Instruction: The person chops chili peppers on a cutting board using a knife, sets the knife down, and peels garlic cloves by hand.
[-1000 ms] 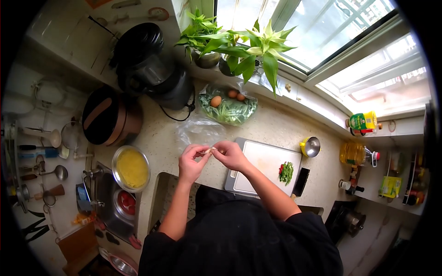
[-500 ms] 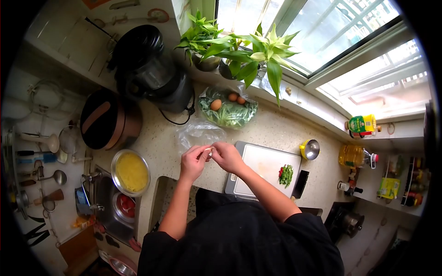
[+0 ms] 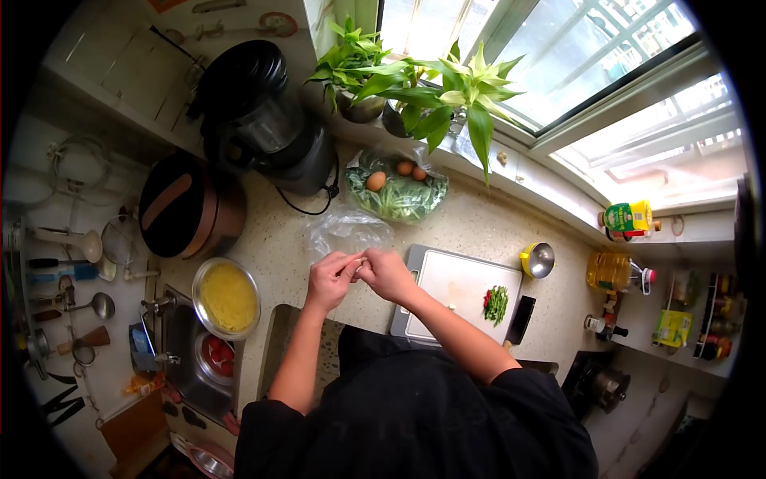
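My left hand (image 3: 329, 279) and my right hand (image 3: 386, 274) meet over the counter, fingertips pinched together around something small and pale that they mostly hide. Just above them lies a crumpled clear plastic bag (image 3: 348, 233). To their right, a white cutting board (image 3: 448, 275) with a grey edge bears chopped green pieces (image 3: 496, 306), red pieces (image 3: 487, 298) and a tiny white piece (image 3: 452, 306). A dark flat object (image 3: 521, 319) rests beside the board.
Behind are a bag of greens (image 3: 407, 199) with eggs (image 3: 376, 181) and a blender (image 3: 271, 120). On the left stand a cooker (image 3: 191, 209), a bowl of yellow food (image 3: 228, 298) and the sink (image 3: 187, 375). A metal bowl (image 3: 541, 259) sits right.
A tiny white piece now shows on the cutting board. Both hands have shifted slightly left and closed nearer together, hiding more of the small pale thing.
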`<state>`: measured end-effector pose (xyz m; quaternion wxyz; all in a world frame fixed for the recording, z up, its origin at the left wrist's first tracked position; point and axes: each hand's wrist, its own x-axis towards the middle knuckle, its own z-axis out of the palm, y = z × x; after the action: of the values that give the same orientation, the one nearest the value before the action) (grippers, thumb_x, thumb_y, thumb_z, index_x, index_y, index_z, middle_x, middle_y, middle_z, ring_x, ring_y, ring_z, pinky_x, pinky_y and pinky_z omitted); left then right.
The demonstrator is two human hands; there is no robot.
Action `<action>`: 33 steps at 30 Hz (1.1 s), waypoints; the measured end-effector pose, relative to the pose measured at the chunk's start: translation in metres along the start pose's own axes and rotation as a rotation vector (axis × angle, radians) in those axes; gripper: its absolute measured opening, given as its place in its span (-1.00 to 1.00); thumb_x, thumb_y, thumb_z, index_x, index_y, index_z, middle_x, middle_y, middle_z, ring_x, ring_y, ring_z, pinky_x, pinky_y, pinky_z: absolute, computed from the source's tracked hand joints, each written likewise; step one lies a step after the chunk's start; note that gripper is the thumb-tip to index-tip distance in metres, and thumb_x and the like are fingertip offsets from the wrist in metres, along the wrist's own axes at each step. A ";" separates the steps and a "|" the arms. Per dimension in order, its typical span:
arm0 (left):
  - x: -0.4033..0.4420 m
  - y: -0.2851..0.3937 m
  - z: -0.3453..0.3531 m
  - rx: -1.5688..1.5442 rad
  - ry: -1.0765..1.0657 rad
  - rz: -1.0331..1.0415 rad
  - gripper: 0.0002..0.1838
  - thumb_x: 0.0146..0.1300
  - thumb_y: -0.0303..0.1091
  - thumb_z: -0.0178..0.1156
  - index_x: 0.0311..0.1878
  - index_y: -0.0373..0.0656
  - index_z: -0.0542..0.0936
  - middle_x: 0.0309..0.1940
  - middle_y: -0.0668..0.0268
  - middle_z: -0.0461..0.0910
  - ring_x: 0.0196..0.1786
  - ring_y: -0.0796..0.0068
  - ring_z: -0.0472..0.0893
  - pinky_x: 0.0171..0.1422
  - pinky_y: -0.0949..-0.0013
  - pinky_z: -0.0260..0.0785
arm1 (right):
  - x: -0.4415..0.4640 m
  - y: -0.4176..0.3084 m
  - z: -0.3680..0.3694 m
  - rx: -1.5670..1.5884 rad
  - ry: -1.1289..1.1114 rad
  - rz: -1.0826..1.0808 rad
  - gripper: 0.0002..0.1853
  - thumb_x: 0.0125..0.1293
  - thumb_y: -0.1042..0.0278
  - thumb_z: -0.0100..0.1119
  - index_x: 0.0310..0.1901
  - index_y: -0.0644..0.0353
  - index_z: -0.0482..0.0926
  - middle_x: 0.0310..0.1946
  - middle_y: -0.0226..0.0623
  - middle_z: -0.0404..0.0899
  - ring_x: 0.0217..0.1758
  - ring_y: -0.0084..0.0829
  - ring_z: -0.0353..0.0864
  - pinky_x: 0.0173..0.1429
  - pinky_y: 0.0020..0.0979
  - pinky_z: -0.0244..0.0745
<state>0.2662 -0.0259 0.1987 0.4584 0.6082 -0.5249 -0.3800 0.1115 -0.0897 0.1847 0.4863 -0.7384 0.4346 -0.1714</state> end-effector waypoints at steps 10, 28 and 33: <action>-0.003 -0.008 -0.005 -0.029 -0.009 -0.108 -0.80 0.40 -0.42 0.26 -0.01 -0.27 0.73 -0.34 0.26 0.67 -0.33 0.52 0.71 -0.26 0.46 0.56 | -0.001 0.010 0.019 0.231 -0.003 0.077 -0.68 0.41 0.20 0.06 -0.29 0.34 0.56 -0.49 -0.17 0.67 -0.48 -0.19 0.66 -0.31 -0.21 0.54; -0.033 -0.051 -0.014 -0.993 0.348 -0.552 -0.72 0.45 -0.36 0.07 0.09 -0.30 0.58 -0.16 0.19 0.68 -0.18 0.43 0.70 -0.04 0.44 0.58 | 0.038 0.084 0.043 -0.044 -0.051 0.267 -0.50 0.33 0.06 0.29 0.13 0.31 0.62 -0.28 0.07 0.70 -0.23 -0.09 0.73 -0.10 -0.19 0.57; -0.046 -0.051 -0.004 -1.215 0.413 -0.704 -0.83 0.36 -0.36 0.10 -0.10 -0.23 0.59 -0.29 0.29 0.64 -0.30 0.48 0.64 -0.25 0.48 0.51 | 0.025 0.089 0.032 0.062 -0.070 0.181 -0.56 0.37 0.22 0.23 0.21 0.25 0.57 -0.22 -0.03 0.72 -0.23 -0.28 0.71 -0.09 -0.31 0.57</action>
<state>0.2775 0.0220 0.1506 0.6554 0.4385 0.1022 -0.6064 0.1048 -0.1049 0.0885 0.5376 -0.6861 0.4767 -0.1140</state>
